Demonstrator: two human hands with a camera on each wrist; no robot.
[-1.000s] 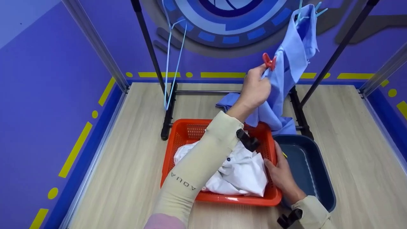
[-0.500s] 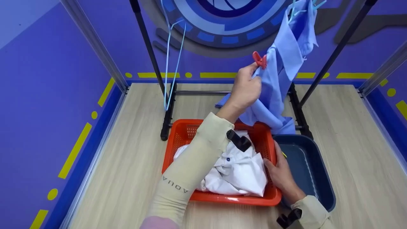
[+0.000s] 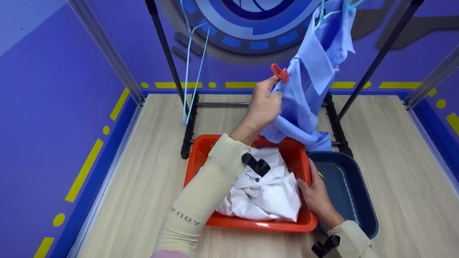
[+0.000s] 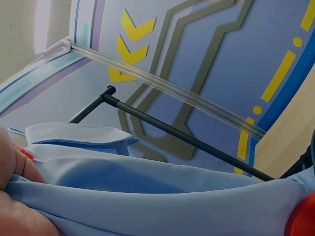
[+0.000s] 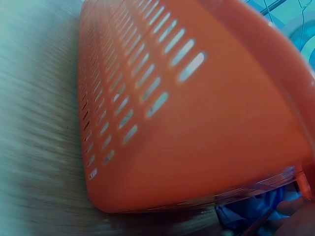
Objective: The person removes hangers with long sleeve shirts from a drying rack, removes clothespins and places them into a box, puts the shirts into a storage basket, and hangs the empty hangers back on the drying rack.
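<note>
A light blue shirt (image 3: 304, 93) hangs from a pale blue hanger (image 3: 329, 15) at the upper right of the head view. My left hand (image 3: 263, 102) pinches its edge, thumb and fingers around the cloth. Just above those fingertips, a red clothespin (image 3: 280, 73) sits at the shirt's edge. In the left wrist view the pinched cloth (image 4: 162, 206) stretches across the bottom. My right hand (image 3: 317, 197) grips the right rim of a red plastic basket (image 3: 265, 225), thumb on the inner side. A crumpled white shirt (image 3: 274, 197) with a dark button lies inside.
A second pale blue hanger (image 3: 187, 71) hangs bare at the left. The black rack (image 3: 380, 61) stands behind the basket on the wooden floor (image 3: 140, 186). Right of the basket is a dark blue bin (image 3: 344, 186). Blue printed walls (image 3: 53, 118) enclose the space.
My left hand has moved left and slightly down, drawing the shirt's edge and clothespin along and spreading the collar wider. The hanger with the shirt has shifted left. My right hand stays on the basket.
</note>
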